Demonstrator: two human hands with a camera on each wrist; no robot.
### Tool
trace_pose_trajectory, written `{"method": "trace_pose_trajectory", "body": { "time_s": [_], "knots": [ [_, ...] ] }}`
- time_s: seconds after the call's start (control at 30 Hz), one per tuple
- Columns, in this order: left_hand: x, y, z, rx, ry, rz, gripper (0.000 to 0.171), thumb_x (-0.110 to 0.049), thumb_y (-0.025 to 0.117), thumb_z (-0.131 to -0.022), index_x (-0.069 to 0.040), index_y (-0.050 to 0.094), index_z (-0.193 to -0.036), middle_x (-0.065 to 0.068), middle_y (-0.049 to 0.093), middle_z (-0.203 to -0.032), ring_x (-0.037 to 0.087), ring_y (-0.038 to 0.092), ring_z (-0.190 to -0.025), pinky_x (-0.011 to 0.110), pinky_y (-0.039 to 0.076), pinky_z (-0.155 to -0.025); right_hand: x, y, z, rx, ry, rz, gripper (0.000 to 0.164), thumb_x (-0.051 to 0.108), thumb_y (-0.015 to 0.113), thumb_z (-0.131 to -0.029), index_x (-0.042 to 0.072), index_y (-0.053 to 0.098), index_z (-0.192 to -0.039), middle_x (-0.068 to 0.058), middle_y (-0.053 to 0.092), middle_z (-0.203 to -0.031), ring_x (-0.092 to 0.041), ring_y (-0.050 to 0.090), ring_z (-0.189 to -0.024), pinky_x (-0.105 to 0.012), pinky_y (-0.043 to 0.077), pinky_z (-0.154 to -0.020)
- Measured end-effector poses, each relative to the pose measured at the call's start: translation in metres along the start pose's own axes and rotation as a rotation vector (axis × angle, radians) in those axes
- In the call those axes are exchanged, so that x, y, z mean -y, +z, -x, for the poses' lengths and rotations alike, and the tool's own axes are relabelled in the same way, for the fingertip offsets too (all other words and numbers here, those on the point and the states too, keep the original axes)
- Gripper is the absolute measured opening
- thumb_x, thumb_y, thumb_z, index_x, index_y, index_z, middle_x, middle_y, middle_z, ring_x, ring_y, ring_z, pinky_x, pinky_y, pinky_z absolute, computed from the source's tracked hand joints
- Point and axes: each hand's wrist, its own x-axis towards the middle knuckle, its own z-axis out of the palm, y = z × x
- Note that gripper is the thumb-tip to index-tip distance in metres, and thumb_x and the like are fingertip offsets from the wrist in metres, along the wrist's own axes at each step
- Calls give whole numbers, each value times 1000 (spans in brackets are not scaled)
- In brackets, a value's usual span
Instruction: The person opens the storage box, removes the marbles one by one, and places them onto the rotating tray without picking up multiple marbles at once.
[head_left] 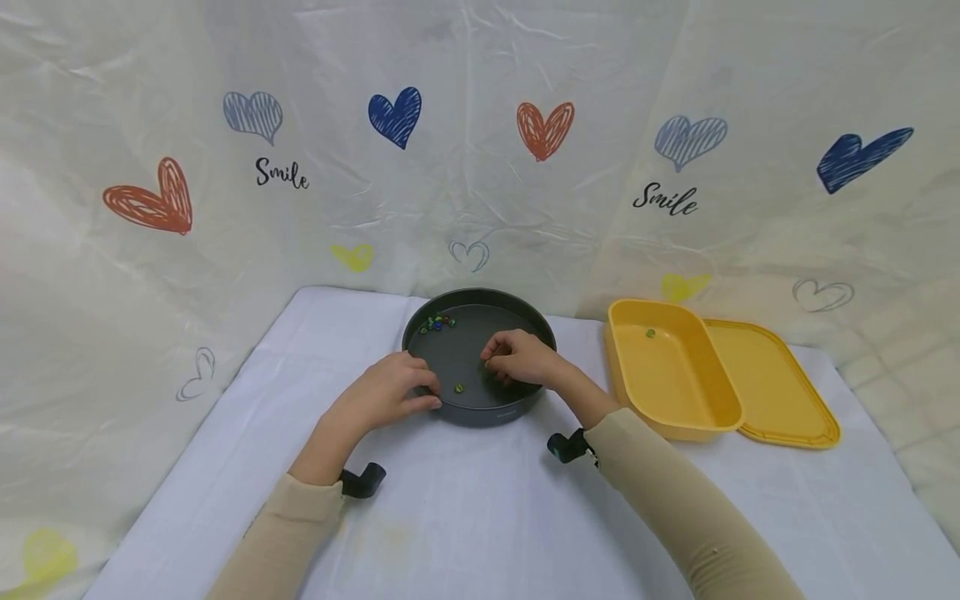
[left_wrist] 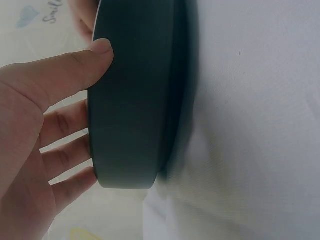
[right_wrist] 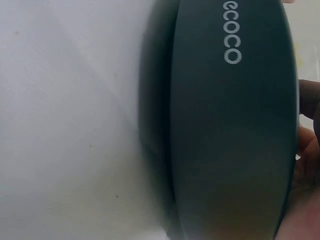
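Observation:
A round black tray (head_left: 472, 409) with a raised wall stands on the white cloth. My left hand (head_left: 393, 390) grips its near left rim, thumb (left_wrist: 97, 57) on the outer wall and fingers over the inside. My right hand (head_left: 521, 358) is over the right part of the tray, its fingers bent down and bunched towards the thumb; I cannot tell whether a marble is between them. Several small coloured marbles (head_left: 437, 322) cluster by the tray's far left wall. One greenish marble (head_left: 459, 388) lies alone near the front wall, between the hands.
To the right stands a yellow rectangular box (head_left: 682, 367) with a single greenish marble (head_left: 651, 333) inside. Its yellow lid-like panel (head_left: 780, 383) lies flat beside it, partly behind the box. A white sheet (head_left: 480, 208) printed with hearts hangs behind the table.

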Motion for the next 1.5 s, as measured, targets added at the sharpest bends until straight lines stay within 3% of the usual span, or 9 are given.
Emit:
{"method": "trace_pose_trajectory", "body": {
  "time_s": [0.27,0.47,0.63,0.87,1.1,1.37,1.5],
  "knots": [
    [0,1,1,-4,-2,3,9,-30,81,-85,-24,76,-89,-10,67,-88,13,58,-86,33,48,-81,1,-20,8,-28,-12,-50,25,10,59,-96,-4,63,-117,-20,66,-103,-27,66,-82,-35,59,-75],
    [0,0,1,-5,-6,3,8,-29,81,-85,-24,75,-88,-11,65,-87,13,57,-86,33,48,-81,-6,-49,16,-60,34,-85,27,14,58,-100,-3,59,-121,-23,63,-112,-33,66,-91,-36,59,-82],
    [-1,0,1,-3,-8,5,8,-29,81,-85,-24,75,-89,-11,66,-87,13,57,-86,33,48,-81,-16,-77,26,-137,69,-116,28,13,58,-100,-4,58,-121,-26,62,-113,-31,65,-88,-37,59,-81],
    [-1,0,2,-9,-6,6,9,-30,80,-85,-23,76,-90,-11,66,-88,13,58,-87,32,48,-81,-35,-111,42,-234,144,-169,30,14,55,-102,-5,54,-125,-15,63,-107,-29,64,-92,-35,58,-84],
    [0,0,2,-8,-7,8,9,-30,80,-85,-23,76,-89,-10,66,-87,13,58,-86,33,48,-81,-64,-139,49,-318,211,-269,35,15,55,-102,-7,49,-129,-1,64,-95,-16,66,-84,-27,58,-79],
    [-1,-1,2,-3,-18,9,9,-30,80,-85,-23,76,-90,-11,66,-88,13,58,-87,33,49,-82,-87,-164,61,-387,286,-175,46,25,49,-106,-8,44,-138,-22,57,-124,-17,65,-92,-29,57,-85],
    [-1,0,1,0,-20,7,10,-31,80,-85,-24,76,-90,-11,66,-88,12,58,-86,33,48,-81,-100,-171,65,-382,328,-178,48,26,46,-106,-9,42,-139,-22,54,-126,-14,65,-90,-31,57,-88]
  ]
}}
